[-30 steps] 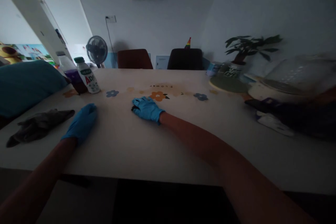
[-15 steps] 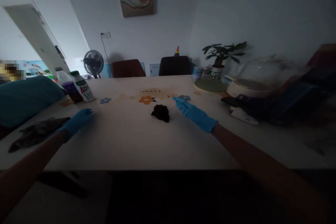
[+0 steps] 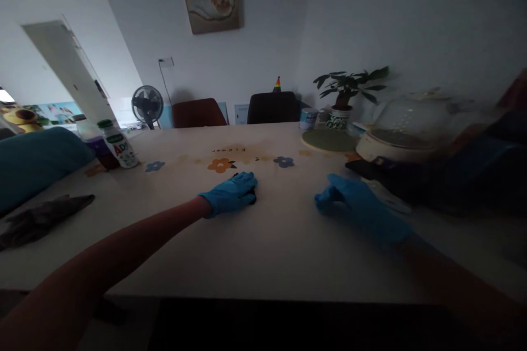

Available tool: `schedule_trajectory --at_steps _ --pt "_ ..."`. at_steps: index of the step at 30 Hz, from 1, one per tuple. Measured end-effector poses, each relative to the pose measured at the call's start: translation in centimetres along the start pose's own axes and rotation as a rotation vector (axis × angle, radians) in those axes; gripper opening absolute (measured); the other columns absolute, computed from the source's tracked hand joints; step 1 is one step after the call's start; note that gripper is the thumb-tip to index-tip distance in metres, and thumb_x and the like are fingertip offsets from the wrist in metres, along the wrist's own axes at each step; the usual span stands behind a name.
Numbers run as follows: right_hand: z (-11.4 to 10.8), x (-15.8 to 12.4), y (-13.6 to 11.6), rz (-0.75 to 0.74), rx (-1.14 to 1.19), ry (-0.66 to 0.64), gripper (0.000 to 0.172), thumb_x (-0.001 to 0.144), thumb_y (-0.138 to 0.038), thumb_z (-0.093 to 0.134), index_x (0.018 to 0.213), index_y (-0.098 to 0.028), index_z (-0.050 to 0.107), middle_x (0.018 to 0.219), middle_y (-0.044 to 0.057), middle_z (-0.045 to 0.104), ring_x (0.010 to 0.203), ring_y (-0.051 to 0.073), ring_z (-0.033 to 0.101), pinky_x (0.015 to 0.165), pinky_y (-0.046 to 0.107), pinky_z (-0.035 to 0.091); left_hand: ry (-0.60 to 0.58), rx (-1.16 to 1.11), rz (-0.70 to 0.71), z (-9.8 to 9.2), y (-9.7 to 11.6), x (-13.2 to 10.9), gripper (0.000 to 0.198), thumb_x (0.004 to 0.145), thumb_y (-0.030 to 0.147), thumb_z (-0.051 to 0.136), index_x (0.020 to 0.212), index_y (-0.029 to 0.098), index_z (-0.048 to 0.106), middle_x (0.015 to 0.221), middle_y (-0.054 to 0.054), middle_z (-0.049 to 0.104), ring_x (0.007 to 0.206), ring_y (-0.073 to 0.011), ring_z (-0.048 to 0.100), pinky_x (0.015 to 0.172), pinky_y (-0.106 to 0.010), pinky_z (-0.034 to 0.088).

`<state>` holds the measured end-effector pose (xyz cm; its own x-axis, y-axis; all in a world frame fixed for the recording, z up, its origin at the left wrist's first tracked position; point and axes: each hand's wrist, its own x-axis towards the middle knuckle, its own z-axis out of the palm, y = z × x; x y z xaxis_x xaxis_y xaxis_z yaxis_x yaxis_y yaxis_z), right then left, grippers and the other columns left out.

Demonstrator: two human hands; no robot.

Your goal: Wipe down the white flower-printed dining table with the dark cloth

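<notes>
My left hand (image 3: 230, 193), in a blue glove, rests on a small black crumpled cloth (image 3: 252, 196) on the white table (image 3: 263, 252). Its fingers are closed over the cloth, so only dark edges show. To the right, my right hand (image 3: 354, 203), also gloved in blue, hovers at the table with fingers loosely curled and a gap between them. Nothing shows in its grasp. Nearest to it are a white object (image 3: 385, 196) and a dark flat item (image 3: 360, 169), partly hidden behind the glove.
A grey crumpled cloth (image 3: 41, 222) lies at the left. Behind it stand a white bottle with a green cap (image 3: 119, 145) and a purple-labelled bottle (image 3: 101, 152). At the back right are a can (image 3: 308, 119), a potted plant (image 3: 340, 115), a green round mat (image 3: 327, 141) and an appliance (image 3: 397, 137).
My left hand has moved right from beside the grey cloth onto the black cloth and closed over it. My right hand has shifted right, its fingers now curled instead of stretched out.
</notes>
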<state>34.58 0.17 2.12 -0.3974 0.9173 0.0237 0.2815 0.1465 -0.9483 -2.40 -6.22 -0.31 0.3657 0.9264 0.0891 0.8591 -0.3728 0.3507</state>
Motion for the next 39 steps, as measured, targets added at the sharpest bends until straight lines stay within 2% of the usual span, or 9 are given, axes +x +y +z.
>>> schedule_trajectory --at_steps 3,7,10,13,18,24,31,35,39 --pt "0.0 0.0 1.0 0.022 0.042 -0.001 0.084 0.083 -0.115 0.060 0.065 -0.034 0.076 0.082 0.018 0.083 0.104 0.042 0.087 0.126 0.065 0.062 -0.085 0.060 -0.078 -0.2 0.1 2.3 0.065 0.121 0.037 0.051 0.178 0.008 0.055 0.192 -0.026 0.037 0.183 -0.0357 0.034 0.149 -0.054 0.033" --pt "0.1 0.4 1.3 -0.015 0.052 -0.052 0.085 0.082 -0.114 0.065 0.066 -0.031 0.076 0.080 0.014 0.083 0.102 0.040 0.087 0.125 0.063 0.062 -0.121 0.064 -0.133 0.0 0.9 5.1 0.066 0.121 0.039 0.048 0.183 0.014 0.049 0.197 -0.017 0.030 0.186 -0.0332 0.027 0.154 -0.050 0.024" --pt "-0.1 0.5 1.1 0.020 0.053 -0.005 0.086 0.084 -0.113 0.064 0.065 -0.030 0.077 0.082 0.014 0.085 0.096 0.040 0.087 0.123 0.065 0.063 -0.113 0.016 -0.105 0.9 1.9 7.9 0.075 0.119 0.042 0.051 0.188 0.017 0.039 0.199 -0.013 0.027 0.186 -0.0325 0.027 0.154 -0.048 0.024" --pt "-0.6 0.3 1.3 0.039 -0.009 0.062 0.079 0.094 -0.104 0.064 0.070 -0.031 0.081 0.089 0.015 0.088 0.112 0.044 0.087 0.133 0.065 0.055 -0.070 -0.036 -0.036 2.3 2.6 11.4 0.083 0.117 0.044 0.056 0.193 0.027 0.028 0.200 -0.009 0.025 0.184 -0.0319 0.032 0.152 -0.048 0.031" --pt "-1.3 -0.2 2.1 -0.027 -0.041 0.083 0.078 0.106 -0.095 0.055 0.074 -0.029 0.082 0.095 0.013 0.090 0.118 0.041 0.087 0.147 0.063 0.036 -0.029 0.084 -0.138 3.7 2.2 18.2 0.065 0.118 0.041 0.054 0.176 0.014 0.052 0.197 -0.020 0.030 0.183 -0.0376 0.033 0.150 -0.054 0.030" --pt "-1.0 -0.7 0.7 -0.008 -0.077 0.066 0.068 0.114 -0.078 0.057 0.077 -0.027 0.082 0.093 0.011 0.090 0.107 0.032 0.089 0.142 0.052 0.045 0.002 0.123 -0.206 2.7 -0.4 23.3 0.040 0.113 0.025 0.056 0.147 0.011 0.073 0.181 -0.025 0.052 0.164 -0.0359 0.051 0.141 -0.057 0.037" --pt "-1.3 -0.4 0.7 -0.050 -0.038 0.077 0.056 0.105 -0.080 0.068 0.079 -0.031 0.076 0.090 0.010 0.089 0.096 0.034 0.089 0.118 0.054 0.067 -0.001 0.114 -0.237 2.3 -0.2 22.4 0.041 0.114 0.024 0.054 0.147 0.010 0.072 0.166 -0.027 0.062 0.147 -0.0329 0.061 0.131 -0.050 0.047" --pt "-1.5 -0.4 0.8 -0.037 -0.162 0.105 0.063 0.112 -0.076 0.056 0.075 -0.031 0.078 0.097 0.013 0.090 0.105 0.036 0.089 0.131 0.059 0.058 0.006 0.122 -0.237 2.7 0.5 19.3 0.042 0.119 0.036 0.050 0.148 0.013 0.071 0.171 -0.025 0.059 0.153 -0.0348 0.059 0.133 -0.049 0.046" --pt "-2.0 -0.6 0.8 -0.072 -0.342 0.100 0.060 0.117 -0.060 0.046 0.076 -0.030 0.080 0.104 0.015 0.091 0.116 0.037 0.088 0.137 0.062 0.052 0.023 0.145 -0.302 2.1 -0.8 15.4 0.044 0.119 0.037 0.050 0.152 0.015 0.068 0.177 -0.024 0.054 0.160 -0.0366 0.055 0.137 -0.049 0.041"
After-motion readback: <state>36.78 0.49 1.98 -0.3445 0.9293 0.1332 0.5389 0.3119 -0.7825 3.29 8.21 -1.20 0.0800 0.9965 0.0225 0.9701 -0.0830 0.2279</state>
